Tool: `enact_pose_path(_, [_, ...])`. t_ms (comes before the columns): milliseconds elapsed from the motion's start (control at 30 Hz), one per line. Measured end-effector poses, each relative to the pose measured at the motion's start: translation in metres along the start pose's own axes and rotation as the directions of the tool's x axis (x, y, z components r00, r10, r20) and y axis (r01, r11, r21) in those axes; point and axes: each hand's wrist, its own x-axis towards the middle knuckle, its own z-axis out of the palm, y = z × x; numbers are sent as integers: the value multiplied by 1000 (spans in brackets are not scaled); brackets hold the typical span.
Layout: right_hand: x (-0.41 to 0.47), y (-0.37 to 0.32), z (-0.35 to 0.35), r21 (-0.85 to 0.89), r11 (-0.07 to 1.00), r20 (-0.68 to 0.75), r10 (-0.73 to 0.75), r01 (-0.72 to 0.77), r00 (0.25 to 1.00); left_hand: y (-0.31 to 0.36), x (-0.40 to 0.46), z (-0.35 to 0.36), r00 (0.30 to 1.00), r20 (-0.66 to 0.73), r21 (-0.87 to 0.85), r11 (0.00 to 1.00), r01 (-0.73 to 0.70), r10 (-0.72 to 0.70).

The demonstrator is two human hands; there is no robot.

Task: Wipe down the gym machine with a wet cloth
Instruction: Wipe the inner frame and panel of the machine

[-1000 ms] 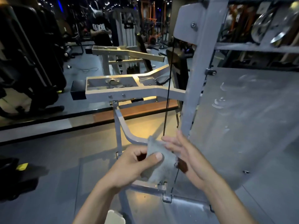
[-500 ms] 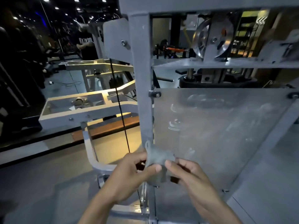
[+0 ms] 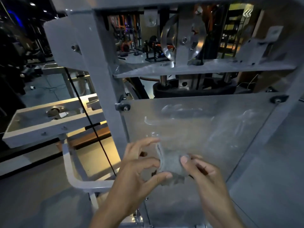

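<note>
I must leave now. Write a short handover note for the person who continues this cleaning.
Left hand: pinches the left edge of the grey cloth.
Right hand: grips the cloth's right side, thumb on top.
Cloth: bunched between both hands, in front of the clear panel, low on its left side.
Done: cannot tell; smears show on the panel's upper part.
Left: wipe the panel, then the grey upright post and shelf.

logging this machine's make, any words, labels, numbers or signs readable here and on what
No text can be read in this view.
The grey machine frame shows only bolts, no label or number.
The clear panel carries only white smears, not letters.
The cloth, held by the left hand and right hand, shows no print.
A white arrow-like mark in the far background is too blurred to read.
</note>
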Motion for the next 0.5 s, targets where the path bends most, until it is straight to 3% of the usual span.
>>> enact_pose_path(133, [-4,-3,3,23,1000,-127,17,-14,992,0,16,-4,990,97,-107,990,-94,104])
enact_pose_path(267, [-12,-7,12,53,999,-208,25,-15,978,-8,29,-6,984,143,-280,958,-59,102])
enact_pose_path(500, [-37,-8,27,-77,996,-139,-61,50,988,-19,41,-12,962,235,-411,911,-27,135])
